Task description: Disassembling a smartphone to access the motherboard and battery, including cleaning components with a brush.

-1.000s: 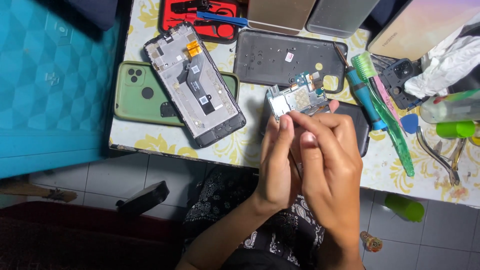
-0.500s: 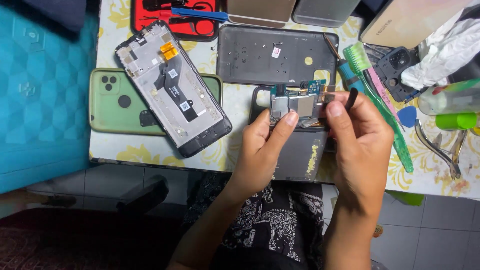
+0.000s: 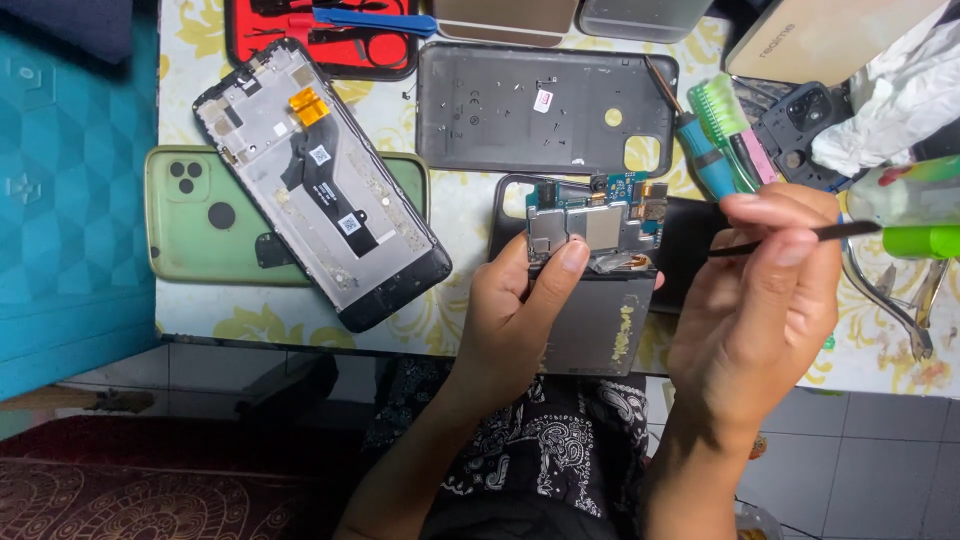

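My left hand (image 3: pixel 520 310) holds a small blue phone circuit board (image 3: pixel 590 222), thumb pressed on its metal shield, over a dark phone body (image 3: pixel 600 325) lying on the table. My right hand (image 3: pixel 765 290) pinches a thin black tool (image 3: pixel 800 236) that lies level, its tip toward the board's right side. An opened phone frame (image 3: pixel 325 190) with an orange flex cable rests tilted on a green phone case (image 3: pixel 195 215) to the left.
A grey back cover (image 3: pixel 520 105) lies behind the board. A red tool case (image 3: pixel 320 35) sits at the back left. Screwdrivers and a green brush (image 3: pixel 722 135) lie right of the cover. Metal tweezers (image 3: pixel 890 300) rest at the right. The table edge (image 3: pixel 300 345) runs just before me.
The view shifted so the table items moved left. My hands spread apart: the left keeps the board, the right has drawn back to the right with the thin black tool.
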